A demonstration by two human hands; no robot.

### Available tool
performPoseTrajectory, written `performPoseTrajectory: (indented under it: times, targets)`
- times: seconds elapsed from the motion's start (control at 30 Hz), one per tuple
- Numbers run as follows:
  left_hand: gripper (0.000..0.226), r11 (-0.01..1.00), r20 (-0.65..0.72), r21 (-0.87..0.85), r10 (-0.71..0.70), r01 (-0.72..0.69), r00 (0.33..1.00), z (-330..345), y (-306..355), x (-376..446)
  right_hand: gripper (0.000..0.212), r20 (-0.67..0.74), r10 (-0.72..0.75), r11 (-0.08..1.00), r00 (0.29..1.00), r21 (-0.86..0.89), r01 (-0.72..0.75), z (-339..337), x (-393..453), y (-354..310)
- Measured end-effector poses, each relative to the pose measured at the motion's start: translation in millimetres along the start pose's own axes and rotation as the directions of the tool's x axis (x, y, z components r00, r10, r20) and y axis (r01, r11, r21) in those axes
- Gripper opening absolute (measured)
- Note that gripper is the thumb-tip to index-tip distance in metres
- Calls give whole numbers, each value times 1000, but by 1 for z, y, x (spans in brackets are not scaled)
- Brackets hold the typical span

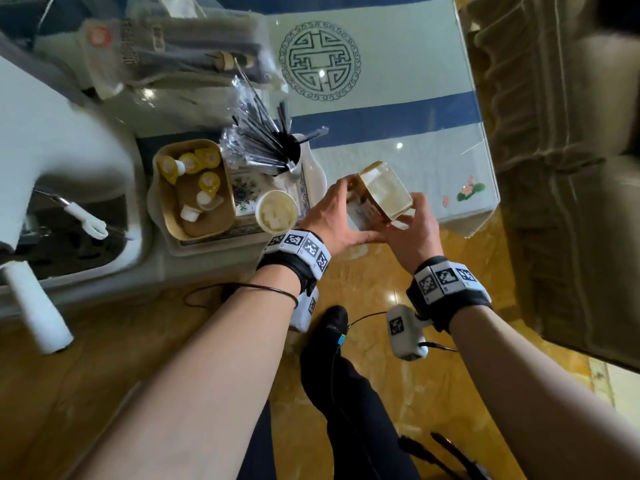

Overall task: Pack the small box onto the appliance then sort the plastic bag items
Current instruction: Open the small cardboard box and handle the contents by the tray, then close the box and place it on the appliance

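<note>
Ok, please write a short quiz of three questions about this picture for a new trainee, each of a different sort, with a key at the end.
1. True or false: the small box is held by both the left hand and the right hand.
2. What lies in the tan tray? A) small sealed cups B) spoons C) folded towels
3. Fill in: the round paper cup stands to the ____ of the tan tray in the picture.

Key: 1 true; 2 A; 3 right.
</note>
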State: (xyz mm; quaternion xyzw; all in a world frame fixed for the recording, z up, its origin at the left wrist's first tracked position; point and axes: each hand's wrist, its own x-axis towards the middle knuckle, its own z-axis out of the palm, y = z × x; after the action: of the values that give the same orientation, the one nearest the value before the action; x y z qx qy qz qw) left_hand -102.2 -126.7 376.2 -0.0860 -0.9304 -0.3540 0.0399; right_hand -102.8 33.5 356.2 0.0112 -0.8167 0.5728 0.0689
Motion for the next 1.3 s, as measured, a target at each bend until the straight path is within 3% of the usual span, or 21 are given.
performPoseTrajectory:
  times: [0.1, 0.23, 0.3, 0.4, 0.5, 0.57, 0.67, 0.73, 0.87, 1.0, 1.07, 1.2, 1.3]
  targets:
    - [116, 1000, 61, -9, -7, 7, 998, 8, -19, 13, 72, 73, 33, 999, 997, -17, -32, 4, 1, 10]
    - [100, 1000, 66, 14, -9, 8, 998, 31, -36, 26, 99, 127, 78, 997, 989, -14, -76, 14, -5, 24]
    - [100, 1000, 32, -7, 6, -5, 999, 37, -42, 28, 92, 78, 87, 996, 993, -8, -87, 18, -7, 25]
    - [101, 997, -15, -62, 49, -50, 999, 45, -54, 36, 62, -125, 99, 994, 987, 49, -94, 21, 0, 23]
    - [84, 997, 45, -71, -2, 5, 999, 60, -57, 47, 33, -266, 13, 999, 964, 45, -1, 16, 10, 17]
    - [64, 995, 87, -104, 4, 5, 996, 69, -59, 51, 21, -221, -75, 997, 972, -53, 64, 17, 15, 12]
    - [61, 961, -14, -270, 50, -52, 999, 71, -57, 45, 22, -50, -82, 992, 995, -100, 76, 26, 19, 9]
    - [65, 951, -86, -262, 144, -162, 986, 72, -50, 41, 24, -61, -86, 976, 994, -208, 72, 28, 20, 12]
    - [96, 963, -12, -224, 152, -151, 988, 83, -36, 49, 32, -109, -209, 904, 972, -399, 150, 23, 23, 20]
    - [82, 985, 21, -28, 171, -170, 985, 96, -29, 62, 32, -19, -353, 771, 936, -572, 279, 17, 31, 31]
    - [76, 978, -46, -127, 158, -163, 986, 109, -23, 69, 33, -13, -394, 745, 919, -590, 311, 11, 39, 43]
    - [75, 987, -97, -137, 72, -85, 993, 136, -29, 89, 35, 33, -336, 753, 941, -592, 289, 2, 64, 71]
    - [85, 998, -26, -39, 41, -42, 999, 157, -44, 115, 36, 106, -241, 790, 965, -556, 259, 0, 92, 96]
